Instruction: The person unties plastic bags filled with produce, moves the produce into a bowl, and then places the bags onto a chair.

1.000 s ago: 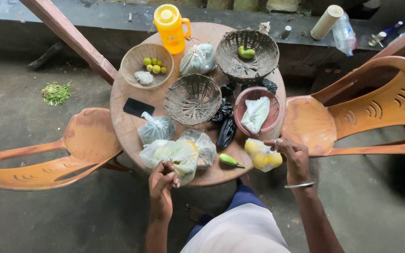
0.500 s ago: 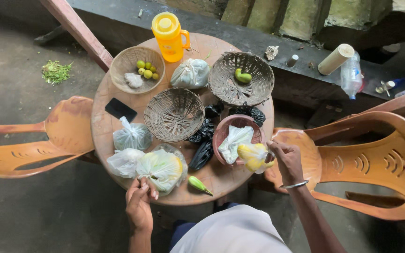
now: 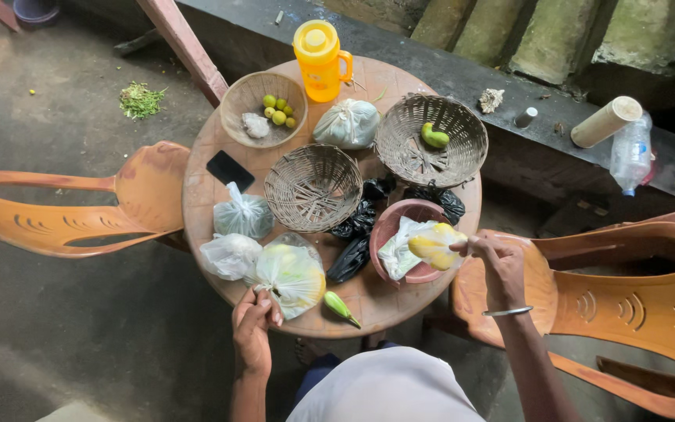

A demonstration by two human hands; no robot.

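- The clear plastic bag of yellow fruit (image 3: 434, 244) hangs bunched over the round reddish clay bowl (image 3: 414, 211), at about 4 o'clock on the round wooden table (image 3: 212, 199).
- The right hand (image 3: 496, 264) is pinched tight on that bag's neck.
- The left hand (image 3: 253, 322), at 6 o'clock, grips the knotted clear bag of green and yellow produce (image 3: 291, 275), fingers curled closed.

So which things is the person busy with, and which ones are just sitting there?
In hand:
- right hand holds the clear bag of yellow fruit over the pink bowl
- left hand grips the bag of green and yellow produce

Just lying about:
- yellow jug
- empty woven basket
- black phone
- loose green fruit
- two orange chairs
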